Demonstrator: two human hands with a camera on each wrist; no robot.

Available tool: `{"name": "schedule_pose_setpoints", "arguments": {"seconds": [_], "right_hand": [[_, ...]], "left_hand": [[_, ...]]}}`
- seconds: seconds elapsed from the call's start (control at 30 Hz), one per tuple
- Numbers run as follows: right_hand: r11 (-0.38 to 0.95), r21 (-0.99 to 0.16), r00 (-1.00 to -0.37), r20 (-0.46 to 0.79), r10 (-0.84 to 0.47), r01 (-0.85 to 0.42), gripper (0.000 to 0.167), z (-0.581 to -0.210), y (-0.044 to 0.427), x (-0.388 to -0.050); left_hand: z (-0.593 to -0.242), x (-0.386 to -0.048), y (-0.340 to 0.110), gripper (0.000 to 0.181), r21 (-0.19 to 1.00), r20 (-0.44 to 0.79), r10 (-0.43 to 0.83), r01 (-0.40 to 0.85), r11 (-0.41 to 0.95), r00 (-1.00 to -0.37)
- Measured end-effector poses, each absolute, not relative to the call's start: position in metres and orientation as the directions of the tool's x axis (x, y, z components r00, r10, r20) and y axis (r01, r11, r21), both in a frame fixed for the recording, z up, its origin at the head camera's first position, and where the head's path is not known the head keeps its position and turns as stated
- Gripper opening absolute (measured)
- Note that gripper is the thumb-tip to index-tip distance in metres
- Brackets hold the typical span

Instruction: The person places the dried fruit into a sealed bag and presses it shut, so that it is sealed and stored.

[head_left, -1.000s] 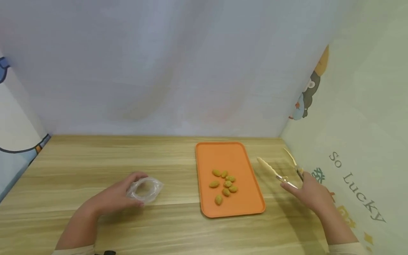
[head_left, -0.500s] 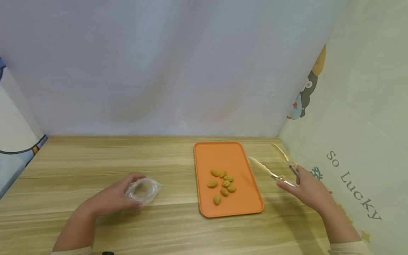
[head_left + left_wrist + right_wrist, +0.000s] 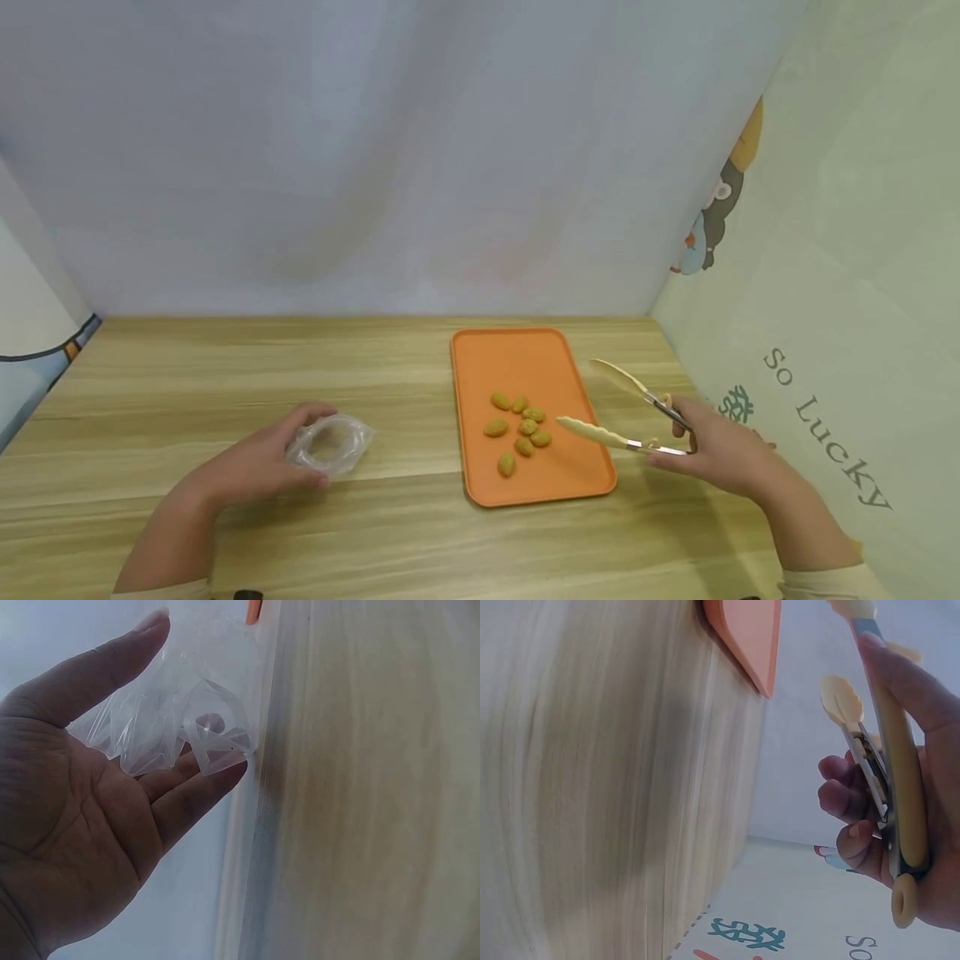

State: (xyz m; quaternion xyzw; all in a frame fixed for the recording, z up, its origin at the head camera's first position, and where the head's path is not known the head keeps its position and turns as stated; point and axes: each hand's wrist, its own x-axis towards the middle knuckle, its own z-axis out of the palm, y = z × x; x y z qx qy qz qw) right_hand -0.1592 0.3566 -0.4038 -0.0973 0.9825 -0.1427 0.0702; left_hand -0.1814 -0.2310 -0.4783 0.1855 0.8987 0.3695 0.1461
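Observation:
A clear plastic bag (image 3: 330, 445) with a round opening stands on the table, and my left hand (image 3: 255, 467) curves round its left side. In the left wrist view the fingers and thumb of that hand (image 3: 90, 795) lie on either side of the crinkled bag (image 3: 176, 712). My right hand (image 3: 727, 454) grips cream-tipped metal tongs (image 3: 600, 433), their arms spread apart. One tip is over the right part of the orange tray (image 3: 517, 354), beside several yellow-green oval pieces (image 3: 528, 427). The right wrist view shows the tongs (image 3: 900, 780) held between thumb and fingers.
The wooden table (image 3: 187, 367) ends at a pale curtain (image 3: 337, 167) behind. On the right stands a light green printed cloth (image 3: 847, 292). A dark object (image 3: 247, 595) shows at the bottom edge, and a patterned cloth (image 3: 37, 358) at the left.
My right hand has moved left and turned, bringing the spread tongs from beside the tray to over its right edge. The left hand stays round the bag; the whole view has shifted slightly.

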Motion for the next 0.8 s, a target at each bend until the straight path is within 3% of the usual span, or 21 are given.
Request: {"name": "schedule_pose_setpoints", "arguments": {"seconds": [0.53,0.8], "right_hand": [[0.923,-0.274,-0.931,-0.169,-0.323,-0.270,0.054,-0.414,0.348,-0.156],[0.905,-0.230,-0.909,-0.135,-0.394,-0.358,0.046,-0.418,0.344,-0.156]], "left_hand": [[-0.475,-0.181,-0.230,0.088,0.711,-0.141,0.436,0.215,0.669,-0.889],[-0.477,-0.181,-0.229,0.087,0.721,-0.135,0.438,0.215,0.658,-0.889]]}}
